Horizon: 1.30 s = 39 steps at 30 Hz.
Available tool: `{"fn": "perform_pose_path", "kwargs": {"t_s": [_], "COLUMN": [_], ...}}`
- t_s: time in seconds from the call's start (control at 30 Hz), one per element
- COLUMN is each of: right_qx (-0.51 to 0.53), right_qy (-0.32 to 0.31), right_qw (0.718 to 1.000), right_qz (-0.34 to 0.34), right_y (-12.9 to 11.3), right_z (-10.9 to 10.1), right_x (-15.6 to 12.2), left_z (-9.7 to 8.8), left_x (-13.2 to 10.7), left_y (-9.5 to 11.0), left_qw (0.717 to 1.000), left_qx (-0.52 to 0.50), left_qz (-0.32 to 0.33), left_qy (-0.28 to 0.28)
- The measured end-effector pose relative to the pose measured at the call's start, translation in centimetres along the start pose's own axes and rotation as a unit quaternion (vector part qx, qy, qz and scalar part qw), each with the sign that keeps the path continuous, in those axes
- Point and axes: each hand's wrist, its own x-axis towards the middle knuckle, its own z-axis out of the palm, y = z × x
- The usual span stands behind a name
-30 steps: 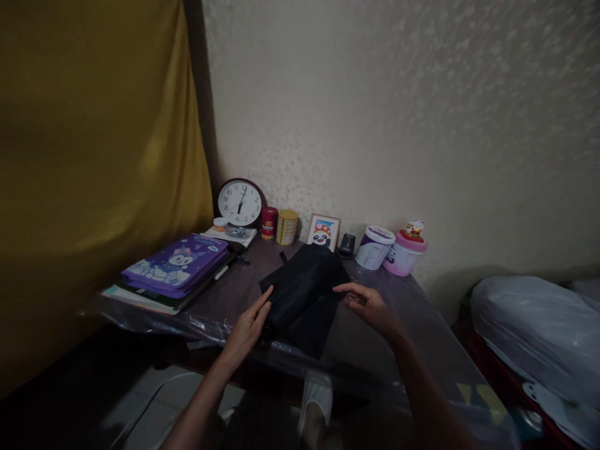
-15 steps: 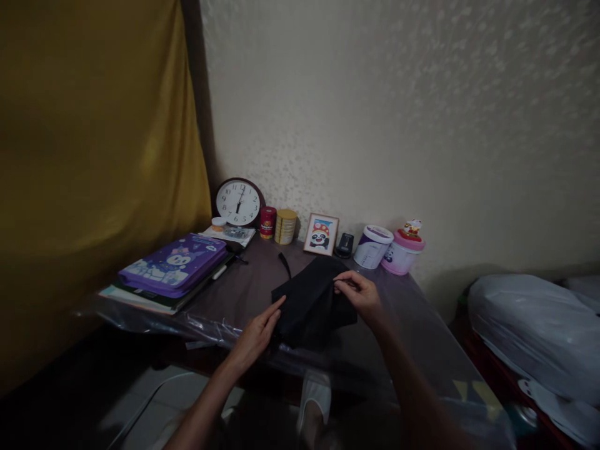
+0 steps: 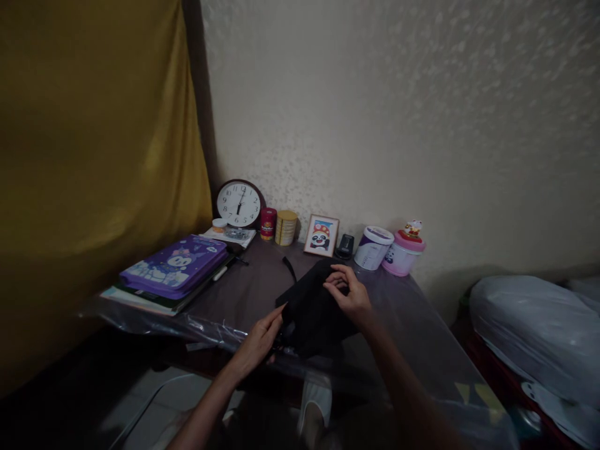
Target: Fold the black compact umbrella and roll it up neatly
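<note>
A black umbrella, its cloth loose and folded, lies across the front part of the table. From its far left side a narrow black strap sticks out. My left hand grips the near left edge, thumb and fingers closed on the cloth; the parts beneath that hand are dark and partly hidden. Over the right side of the cloth is my right hand, fingers curved, with a gap between thumb and forefinger and nothing visible in it.
Along the wall stand a clock, a red tin, a yellow tin, a picture frame, a black stapler-like object and two tubs. A purple case tops books at left. Plastic sheeting overhangs the table's front edge.
My right hand's pinch on the cloth has opened, and the hand has shifted slightly left and up. The left hand has turned its edge of the cloth slightly and moved a little nearer me.
</note>
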Motion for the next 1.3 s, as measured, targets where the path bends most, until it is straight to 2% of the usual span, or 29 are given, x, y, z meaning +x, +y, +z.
{"fn": "perform_pose_path", "kwargs": {"t_s": [0.1, 0.23, 0.37, 0.47, 0.6, 1.0, 1.13, 1.3], "right_qx": [-0.062, -0.162, -0.206, -0.212, -0.204, -0.186, -0.191, -0.225], "right_qy": [0.0, -0.033, -0.056, -0.071, -0.073, -0.093, -0.093, -0.084], "right_qw": [0.996, 0.975, 0.96, 0.956, 0.958, 0.959, 0.959, 0.953], "right_qz": [-0.064, -0.148, -0.18, -0.189, -0.19, -0.19, -0.186, -0.184], "right_y": [-0.4, -1.2, -1.8, -1.9, -1.6, -0.9, -0.7, 0.5], "right_z": [0.4, 1.2, 2.1, 2.6, 2.9, 3.2, 3.3, 2.3], "right_x": [-0.3, -0.8, -1.1, -1.2, -1.1, -0.7, -0.3, 0.7], "left_z": [0.0, -0.1, -0.2, -0.3, -0.2, 0.6, 0.8, 0.8], "left_x": [0.1, 0.0, -0.3, -0.4, -0.5, -0.4, -0.6, -0.8], "left_y": [0.0, 0.2, 0.6, 1.0, 1.5, 0.9, 0.6, 0.6], "left_qw": [1.0, 1.0, 0.998, 0.991, 0.987, 0.979, 0.969, 0.957], "left_qx": [-0.018, 0.002, 0.047, 0.087, 0.112, 0.162, 0.212, 0.252], "left_qz": [0.01, 0.013, 0.039, 0.082, 0.104, 0.096, 0.061, 0.068], "left_qy": [-0.001, 0.003, 0.033, 0.053, 0.044, 0.081, 0.109, 0.125]}}
